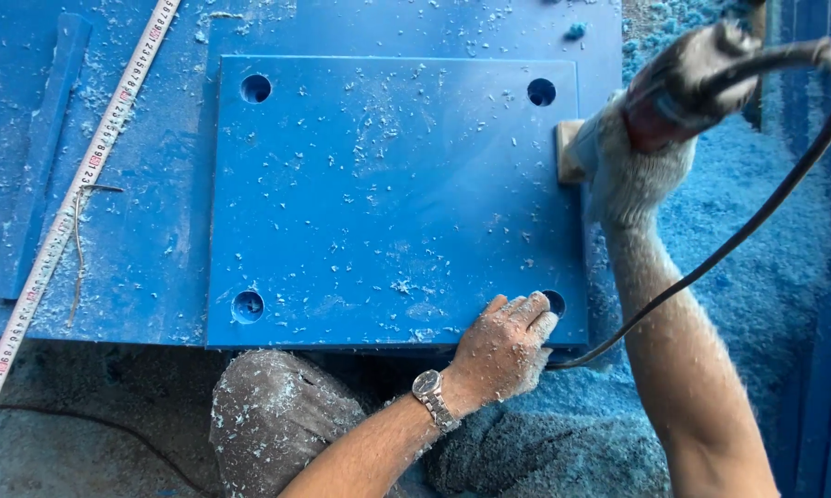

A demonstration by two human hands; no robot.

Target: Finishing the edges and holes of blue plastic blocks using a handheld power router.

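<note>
A blue plastic plate (379, 203) with a round hole in each corner lies flat on a larger blue sheet (157, 231). My left hand (506, 346), dusted with shavings and wearing a wristwatch, presses flat on the plate's near right corner beside a hole (554, 302). My right hand (632, 166), in a knit glove, grips a corded power tool (688, 78) at the plate's right edge. The tool's base (569, 152) touches that edge. Its black cord (766, 198) loops down toward my left hand.
A measuring tape (70, 203) runs diagonally across the left of the sheet, next to a narrow blue strip (42, 148). Blue shavings (757, 240) are heaped at the right. My knee (277, 415), covered in dust, is below the plate's front edge.
</note>
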